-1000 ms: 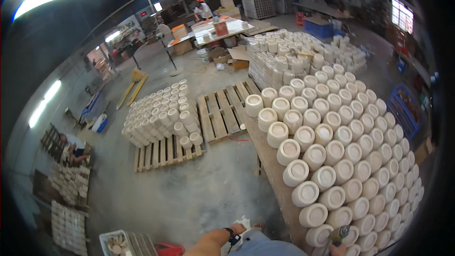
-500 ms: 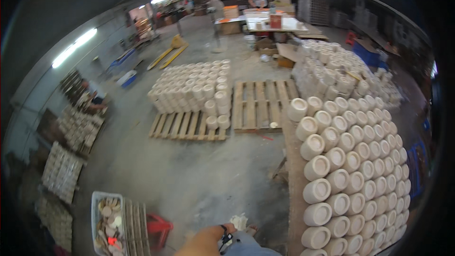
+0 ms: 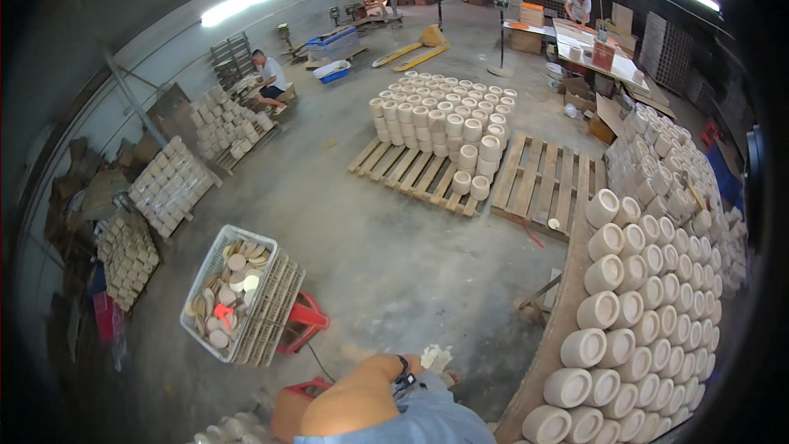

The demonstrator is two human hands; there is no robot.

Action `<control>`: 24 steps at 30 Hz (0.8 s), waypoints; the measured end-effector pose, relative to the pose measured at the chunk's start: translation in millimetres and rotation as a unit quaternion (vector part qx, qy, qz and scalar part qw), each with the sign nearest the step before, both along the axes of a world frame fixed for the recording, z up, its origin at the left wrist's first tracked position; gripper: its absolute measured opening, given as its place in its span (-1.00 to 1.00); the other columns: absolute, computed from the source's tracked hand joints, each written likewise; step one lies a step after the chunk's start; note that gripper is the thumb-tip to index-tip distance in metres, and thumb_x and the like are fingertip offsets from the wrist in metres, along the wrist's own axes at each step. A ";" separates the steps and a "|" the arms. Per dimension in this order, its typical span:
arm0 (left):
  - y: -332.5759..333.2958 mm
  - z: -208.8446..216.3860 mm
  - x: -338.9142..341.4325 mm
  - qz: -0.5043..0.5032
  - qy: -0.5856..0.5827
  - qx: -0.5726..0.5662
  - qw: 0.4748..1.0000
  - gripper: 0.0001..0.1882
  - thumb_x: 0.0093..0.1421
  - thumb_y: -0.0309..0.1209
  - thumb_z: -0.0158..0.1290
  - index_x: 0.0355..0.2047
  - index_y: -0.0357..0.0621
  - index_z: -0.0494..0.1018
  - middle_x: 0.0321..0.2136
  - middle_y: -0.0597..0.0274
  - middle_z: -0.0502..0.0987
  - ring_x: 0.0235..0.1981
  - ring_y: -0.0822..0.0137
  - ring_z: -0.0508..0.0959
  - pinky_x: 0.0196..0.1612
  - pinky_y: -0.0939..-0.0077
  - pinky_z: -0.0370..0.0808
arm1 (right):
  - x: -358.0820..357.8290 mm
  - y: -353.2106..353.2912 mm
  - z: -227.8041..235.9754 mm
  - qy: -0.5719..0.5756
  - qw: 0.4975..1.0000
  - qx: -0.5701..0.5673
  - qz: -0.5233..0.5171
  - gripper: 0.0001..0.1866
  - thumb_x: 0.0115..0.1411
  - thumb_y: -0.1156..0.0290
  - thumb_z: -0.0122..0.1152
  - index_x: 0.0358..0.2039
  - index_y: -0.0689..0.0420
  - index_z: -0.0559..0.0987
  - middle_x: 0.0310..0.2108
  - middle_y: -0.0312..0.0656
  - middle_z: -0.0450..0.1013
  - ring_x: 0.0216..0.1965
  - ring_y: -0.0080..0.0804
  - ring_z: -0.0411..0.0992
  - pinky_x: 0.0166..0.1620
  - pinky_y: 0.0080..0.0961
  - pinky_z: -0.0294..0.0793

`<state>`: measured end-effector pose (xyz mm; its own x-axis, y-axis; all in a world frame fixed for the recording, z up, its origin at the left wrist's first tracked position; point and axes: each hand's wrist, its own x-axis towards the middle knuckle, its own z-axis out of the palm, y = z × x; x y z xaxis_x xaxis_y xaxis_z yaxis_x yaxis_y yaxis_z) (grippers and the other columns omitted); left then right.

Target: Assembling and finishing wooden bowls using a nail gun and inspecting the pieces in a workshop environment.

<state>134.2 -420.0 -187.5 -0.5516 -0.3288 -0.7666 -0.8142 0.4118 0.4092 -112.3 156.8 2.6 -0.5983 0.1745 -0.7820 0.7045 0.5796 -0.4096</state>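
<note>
My left hand is small in the head view at the lower middle, its forearm bent across my blue clothing. Dark bands circle the wrist. Just beyond the hand is a white crumpled piece, like cloth or a glove; whether the fingers grip it is unclear. A skin-coloured patch shows beside it, too small to tell as hand or foot. My right hand is not recognisable. Nearest on the left is a white plastic basket of round pale discs, on stacked crates.
On the right, a brown board carries rows of pale cylinders. Ahead are a loaded pallet and a bare pallet. Red stools stand beside the crates. A yellow pallet jack and two people are farther off.
My view has swung left and tilted, so the pallets and cylinders sit farther right. More of the basket, stools, left wall and seated person shows. My arm stays bent, the white piece beside the hand.
</note>
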 end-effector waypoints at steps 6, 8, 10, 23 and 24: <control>13.6 14.4 25.6 -0.011 -0.061 0.011 0.998 -0.50 0.19 -0.11 0.03 -0.17 -0.36 0.63 -0.12 -0.23 0.63 -0.07 -0.13 0.62 0.03 0.12 0.49 | -10.0 -0.3 -4.7 0.012 1.000 -0.011 0.013 -0.63 0.17 0.09 0.38 -0.31 0.18 0.61 -0.58 -0.22 0.44 -0.62 -0.38 0.41 -0.55 -0.35 0.41; 18.0 8.2 37.4 -0.002 -0.062 0.012 0.998 -0.47 0.20 -0.04 -0.02 -0.20 -0.32 0.63 -0.17 -0.22 0.64 -0.10 -0.16 0.62 0.01 0.07 0.50 | -10.2 0.8 -8.0 0.013 1.000 -0.019 0.014 -0.65 0.17 0.11 0.37 -0.32 0.17 0.61 -0.59 -0.24 0.43 -0.63 -0.40 0.40 -0.56 -0.37 0.39; 18.5 2.6 42.3 -0.005 -0.067 0.016 0.998 -0.42 0.21 0.03 -0.08 -0.24 -0.28 0.64 -0.21 -0.20 0.64 -0.12 -0.19 0.62 0.00 0.01 0.50 | 3.5 9.3 -9.5 0.015 1.000 -0.026 0.002 -0.67 0.17 0.12 0.37 -0.33 0.16 0.61 -0.61 -0.26 0.41 -0.65 -0.41 0.39 -0.57 -0.38 0.38; -46.1 -22.6 47.5 -0.123 0.094 0.056 0.986 -0.64 0.28 -0.18 -0.02 -0.26 -0.27 0.53 -0.39 0.05 0.63 -0.44 0.12 0.59 -0.29 0.27 0.54 | 79.2 -65.7 60.1 0.098 0.983 -0.083 -0.128 -0.82 0.13 0.37 0.30 -0.44 0.22 0.56 -0.64 -0.29 0.42 -0.69 -0.49 0.38 -0.60 -0.45 0.42; -48.5 -13.1 39.3 -0.063 0.079 0.090 0.991 -0.63 0.30 -0.16 -0.02 -0.24 -0.26 0.54 -0.40 0.12 0.63 -0.45 0.20 0.58 -0.29 0.31 0.53 | 82.3 -78.3 78.2 0.118 0.981 -0.081 -0.134 -0.83 0.12 0.40 0.29 -0.44 0.24 0.55 -0.64 -0.27 0.42 -0.69 -0.48 0.39 -0.60 -0.46 0.42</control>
<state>173.5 -468.5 -200.6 -0.6968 -0.1153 -0.7080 -0.6815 0.4142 0.6033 -30.0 78.5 80.9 -0.7153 0.2354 -0.6579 0.6974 0.2998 -0.6509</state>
